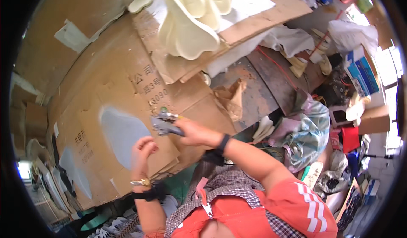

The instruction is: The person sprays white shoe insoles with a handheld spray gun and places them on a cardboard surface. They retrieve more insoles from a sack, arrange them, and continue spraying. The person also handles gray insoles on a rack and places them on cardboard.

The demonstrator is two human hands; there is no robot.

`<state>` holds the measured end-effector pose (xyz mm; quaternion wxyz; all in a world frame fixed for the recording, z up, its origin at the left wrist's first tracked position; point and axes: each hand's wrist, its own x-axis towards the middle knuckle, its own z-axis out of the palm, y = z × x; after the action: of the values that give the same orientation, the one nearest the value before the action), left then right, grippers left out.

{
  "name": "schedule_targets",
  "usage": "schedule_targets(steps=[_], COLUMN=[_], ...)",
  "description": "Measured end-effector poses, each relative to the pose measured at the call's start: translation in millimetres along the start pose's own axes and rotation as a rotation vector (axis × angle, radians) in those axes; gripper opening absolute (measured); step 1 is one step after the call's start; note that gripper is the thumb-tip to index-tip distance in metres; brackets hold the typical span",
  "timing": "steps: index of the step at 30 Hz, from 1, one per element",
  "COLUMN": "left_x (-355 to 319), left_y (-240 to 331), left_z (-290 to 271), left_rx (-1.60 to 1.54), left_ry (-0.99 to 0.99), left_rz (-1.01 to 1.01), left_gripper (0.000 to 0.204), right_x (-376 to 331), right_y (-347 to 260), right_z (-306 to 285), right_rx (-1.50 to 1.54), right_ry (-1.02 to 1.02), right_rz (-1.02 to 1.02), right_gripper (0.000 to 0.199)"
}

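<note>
My right hand point(194, 133) grips the dark handle of a grey metal spray gun point(163, 124) with a greenish knob on top. The gun is held above a cardboard-covered work surface point(91, 98), its front end toward the left. Close beside it, my left hand point(143, 152) is raised with its fingers bent and slightly apart, and nothing shows in it. Under and beyond this hand lies a long, pale blue-grey patch point(123, 132) with blurred edges; I cannot tell whether it is a sheet or sprayed colour. A second, smaller grey patch point(76, 174) lies farther left.
Several cream moulded pieces point(186, 30) with wavy edges sit on a raised, cardboard-topped stand point(254, 22) at the far side. Crumpled brown paper point(231, 98) lies right of the cardboard. A plastic bag point(307, 130), a red cable point(280, 68) and boxes crowd the right.
</note>
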<state>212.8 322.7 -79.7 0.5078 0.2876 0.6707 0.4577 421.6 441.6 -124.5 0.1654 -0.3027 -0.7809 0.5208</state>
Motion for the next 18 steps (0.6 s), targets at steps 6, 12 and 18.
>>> schedule_targets(steps=[6,12,18], left_x=[63,190,280], left_y=[61,126,145], left_z=[4,66,141], left_rx=[0.091,0.255,0.463], left_ry=[0.084,0.124,0.208], left_rz=[0.159,0.478,0.599], left_gripper=[0.035,0.067,0.102], right_x=[-271,-479,-368], right_y=[-13,-113,-148], right_z=[-171,-298,-349], right_rx=[-0.551,-1.442,-0.961], right_ry=[0.088,0.849,1.51], right_rz=[0.523,1.29,0.393], right_gripper=[0.031,0.045,0.027])
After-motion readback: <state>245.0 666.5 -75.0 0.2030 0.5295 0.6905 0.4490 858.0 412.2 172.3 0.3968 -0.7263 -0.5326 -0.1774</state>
